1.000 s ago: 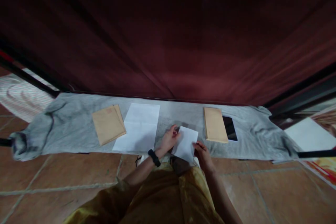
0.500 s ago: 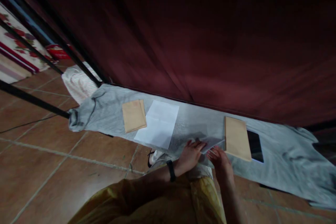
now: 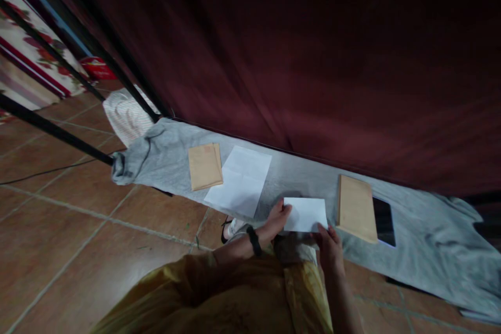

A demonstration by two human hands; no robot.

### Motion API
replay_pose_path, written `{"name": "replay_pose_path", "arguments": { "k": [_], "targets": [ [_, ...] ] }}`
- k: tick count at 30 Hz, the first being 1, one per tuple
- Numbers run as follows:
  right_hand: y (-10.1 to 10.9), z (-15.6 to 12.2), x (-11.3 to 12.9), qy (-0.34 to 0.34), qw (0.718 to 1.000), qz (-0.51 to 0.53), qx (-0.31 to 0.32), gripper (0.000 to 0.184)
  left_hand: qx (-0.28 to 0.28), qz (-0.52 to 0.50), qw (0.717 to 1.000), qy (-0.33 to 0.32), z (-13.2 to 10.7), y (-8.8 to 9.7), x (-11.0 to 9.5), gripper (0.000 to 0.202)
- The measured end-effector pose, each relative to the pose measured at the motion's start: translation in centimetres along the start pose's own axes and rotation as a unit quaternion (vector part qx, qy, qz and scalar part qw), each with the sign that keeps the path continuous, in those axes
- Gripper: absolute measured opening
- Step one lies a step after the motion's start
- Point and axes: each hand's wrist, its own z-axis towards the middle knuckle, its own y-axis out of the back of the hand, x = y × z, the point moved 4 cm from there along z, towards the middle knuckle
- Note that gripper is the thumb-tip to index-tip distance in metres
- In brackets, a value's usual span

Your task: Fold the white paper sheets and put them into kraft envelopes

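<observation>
The left hand (image 3: 279, 216) pinches the left edge of the paper (image 3: 304, 214), and the right hand (image 3: 329, 242) has its fingers closed on the lower right corner, so the paper spans the gap between them, above the near edge of the cloth (image 3: 426, 235). Left of the grip lies the sheet (image 3: 245, 180), and beyond it the envelopes (image 3: 205, 167), overlapping its edge. Right of the grip, near the right hand, lies the stack (image 3: 357, 209), with the device (image 3: 385, 222) at its far side.
</observation>
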Motion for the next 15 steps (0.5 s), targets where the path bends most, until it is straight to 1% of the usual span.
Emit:
{"name": "replay_pose_path", "arguments": {
  "k": [2,3,4,5,6,7,8,9,10,11,12,13,14,15],
  "targets": [
    [-0.2,1.1,-0.1,-0.02,1.0,0.01,-0.019,0.042,-0.033,0.051,0.997,-0.037,0.4,1.2,-0.8,0.032],
    [-0.3,1.7,-0.1,-0.023,0.999,0.012,-0.034,0.045,-0.044,0.078,0.994,-0.063,0.6,2.2,-1.6,0.03],
    [-0.3,2.3,-0.2,-0.023,0.998,0.012,-0.049,0.047,-0.065,0.107,0.987,-0.096,0.8,3.7,-2.6,0.03],
    [-0.3,2.9,-0.2,-0.018,0.998,0.006,-0.064,0.05,-0.096,0.152,0.974,-0.137,1.0,5.6,-3.8,0.032],
    [-0.3,3.3,-0.3,-0.009,0.997,-0.004,-0.074,0.052,-0.134,0.197,0.957,-0.167,1.1,8.0,-5.0,0.035],
    [-0.2,3.6,-0.4,0.003,0.997,-0.02,-0.077,0.054,-0.18,0.243,0.936,-0.177,1.2,10.8,-6.1,0.038],
    [-0.1,3.7,-0.5,0.019,0.996,-0.043,-0.072,0.056,-0.236,0.291,0.911,-0.171,1.2,13.9,-7.2,0.042],
    [0.0,3.7,-0.6,0.039,0.995,-0.071,-0.063,0.058,-0.294,0.342,0.88,-0.147,1.1,17.3,-8.0,0.047],
    [0.1,3.5,-0.7,0.066,0.991,-0.106,-0.055,0.06,-0.357,0.388,0.843,-0.104,0.9,20.7,-8.5,0.052],
    [0.3,3.1,-0.6,0.099,0.983,-0.146,-0.052,0.061,-0.413,0.423,0.805,-0.048,0.5,23.9,-8.8,0.056],
    [0.4,2.7,-0.5,0.138,0.97,-0.19,-0.054,0.061,-0.454,0.446,0.771,0.018,0.0,26.9,-8.8,0.061],
    [0.4,2.2,-0.3,0.182,0.953,-0.236,-0.059,0.061,-0.473,0.459,0.748,0.08,-0.5,29.3,-8.5,0.065],
    [0.3,1.6,-0.1,0.227,0.93,-0.283,-0.061,0.061,-0.476,0.464,0.736,0.128,-0.9,31.2,-8.1,0.068],
    [0.1,1.1,0.1,0.27,0.903,-0.329,-0.062,0.06,-0.459,0.475,0.736,0.148,-1.2,32.5,-7.7,0.069]
  ]
}}
